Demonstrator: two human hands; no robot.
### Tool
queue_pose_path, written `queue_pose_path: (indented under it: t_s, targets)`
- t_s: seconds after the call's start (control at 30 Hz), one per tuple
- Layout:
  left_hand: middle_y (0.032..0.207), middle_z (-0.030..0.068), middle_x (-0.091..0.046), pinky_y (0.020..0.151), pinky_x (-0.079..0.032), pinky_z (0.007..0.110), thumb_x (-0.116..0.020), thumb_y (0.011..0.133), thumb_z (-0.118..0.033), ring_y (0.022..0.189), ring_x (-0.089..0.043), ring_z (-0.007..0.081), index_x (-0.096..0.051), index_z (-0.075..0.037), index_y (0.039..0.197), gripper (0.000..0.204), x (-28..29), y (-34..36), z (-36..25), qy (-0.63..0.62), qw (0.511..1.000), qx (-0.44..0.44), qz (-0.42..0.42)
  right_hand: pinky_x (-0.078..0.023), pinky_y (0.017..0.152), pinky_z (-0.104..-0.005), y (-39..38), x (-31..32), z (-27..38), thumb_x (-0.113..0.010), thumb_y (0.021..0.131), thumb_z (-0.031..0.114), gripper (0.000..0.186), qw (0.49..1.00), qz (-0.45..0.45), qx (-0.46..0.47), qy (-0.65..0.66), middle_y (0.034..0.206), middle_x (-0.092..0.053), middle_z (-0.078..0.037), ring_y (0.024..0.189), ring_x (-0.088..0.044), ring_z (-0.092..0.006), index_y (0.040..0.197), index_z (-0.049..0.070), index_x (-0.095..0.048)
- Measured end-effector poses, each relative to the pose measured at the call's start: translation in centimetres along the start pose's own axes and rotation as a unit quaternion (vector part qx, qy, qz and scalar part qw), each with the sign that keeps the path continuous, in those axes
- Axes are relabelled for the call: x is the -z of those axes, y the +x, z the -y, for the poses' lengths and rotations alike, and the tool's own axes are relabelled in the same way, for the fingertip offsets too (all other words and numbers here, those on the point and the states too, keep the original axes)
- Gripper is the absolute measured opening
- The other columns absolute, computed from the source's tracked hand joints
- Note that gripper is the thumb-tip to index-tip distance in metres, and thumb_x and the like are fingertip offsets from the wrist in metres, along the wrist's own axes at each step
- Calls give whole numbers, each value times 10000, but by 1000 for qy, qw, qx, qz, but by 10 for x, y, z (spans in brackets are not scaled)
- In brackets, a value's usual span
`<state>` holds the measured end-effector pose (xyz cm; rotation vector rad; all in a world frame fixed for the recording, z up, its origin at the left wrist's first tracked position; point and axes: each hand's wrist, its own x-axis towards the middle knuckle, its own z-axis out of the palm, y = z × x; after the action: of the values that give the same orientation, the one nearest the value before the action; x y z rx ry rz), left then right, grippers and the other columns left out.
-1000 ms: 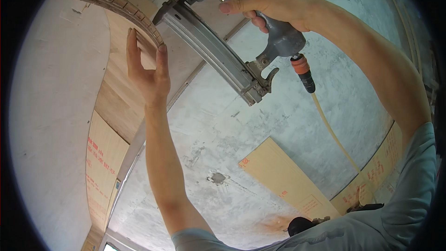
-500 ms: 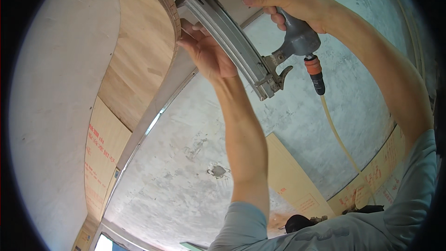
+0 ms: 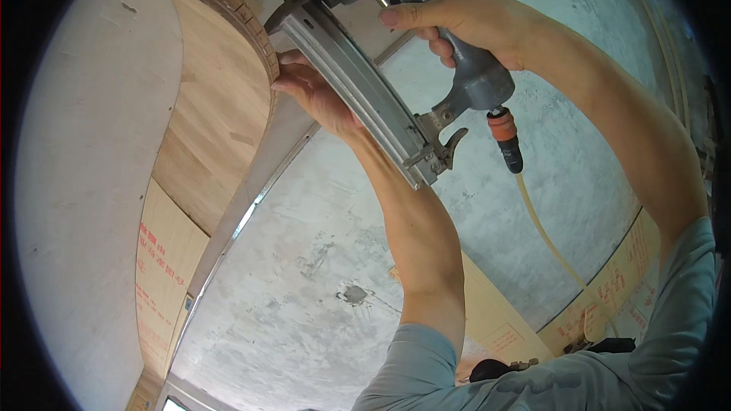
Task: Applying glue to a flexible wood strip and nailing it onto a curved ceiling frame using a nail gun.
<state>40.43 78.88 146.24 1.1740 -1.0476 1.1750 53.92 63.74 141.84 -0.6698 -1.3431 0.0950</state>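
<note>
My right hand [image 3: 445,23] grips the dark grey pneumatic nail gun [image 3: 480,76], whose nose rests at or very near the edge of a curved, slotted wooden strip [image 3: 228,1] overhead. Just below the nose, my left hand [image 3: 308,87] pinches that strip with thumb and fingertips; part of it is hidden behind the long metal magazine [image 3: 354,87]. An air hose [image 3: 544,228] hangs from the orange and black coupling [image 3: 505,137] at the base of the gun's handle.
At left, a pale curved panel [image 3: 84,167] borders a plywood band [image 3: 205,99] and a printed tan board [image 3: 160,274]. Below lies a mottled grey surface [image 3: 266,320] with tan boards [image 3: 502,312], dark tool-like items [image 3: 609,345] near my body and a metal edge [image 3: 259,198].
My left hand has moved rightward along the strip, behind the magazine, and now pinches it from the right. My right hand and the nail gun have shifted slightly right and down in the picture.
</note>
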Motion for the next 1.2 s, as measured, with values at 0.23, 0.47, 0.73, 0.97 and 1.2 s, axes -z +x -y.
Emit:
queue_pose_path:
  t_s: [0.23, 0.47, 0.73, 0.97, 1.2]
  targets:
    - [1174, 7, -638, 955, -512, 286, -461, 1028, -464, 1034, -618, 117, -557, -122, 1270, 430, 15, 9, -4, 153, 987, -36, 32, -465, 500, -278, 9, -2, -11, -808, 810, 424, 451, 997, 49, -41, 39, 546, -508, 2, 473, -520, -95, 603, 124, -542]
    - [1228, 39, -633, 967, -506, 291, -367, 1063, -468, 1065, -610, 121, -550, -84, 1310, 491, 8, 7, 9, 153, 982, -110, 17, -472, 505, -281, 9, 5, -17, -813, 804, 425, 456, 994, 59, -40, 84, 556, -502, 11, 478, -522, -93, 593, 127, -540]
    - [979, -48, -558, 1007, -464, 283, -579, 979, -396, 993, -534, 48, -553, -104, 1058, 303, -3, 7, 1, 106, 991, -61, 53, -476, 495, -262, 12, 7, -14, -816, 805, 416, 429, 994, 63, -28, 80, 550, -498, 20, 471, -525, -85, 634, 127, -548]
    - [778, -25, -480, 879, -568, 256, -637, 945, -331, 762, -519, 60, -517, -85, 903, 277, -5, 8, -3, 25, 997, -54, 52, -451, 524, -319, 3, 9, -1, -821, 786, 443, 493, 997, 53, -22, 57, 550, -533, -40, 473, -526, -147, 556, 98, -554]
    - [773, -17, -465, 786, -597, 222, -633, 950, -313, 703, -503, 50, -505, -85, 889, 268, -6, 4, 3, 20, 998, -45, 38, -452, 473, -276, 1, 10, 3, -821, 807, 341, 422, 998, 29, -20, 54, 519, -497, 5, 437, -504, -100, 583, 124, -536]
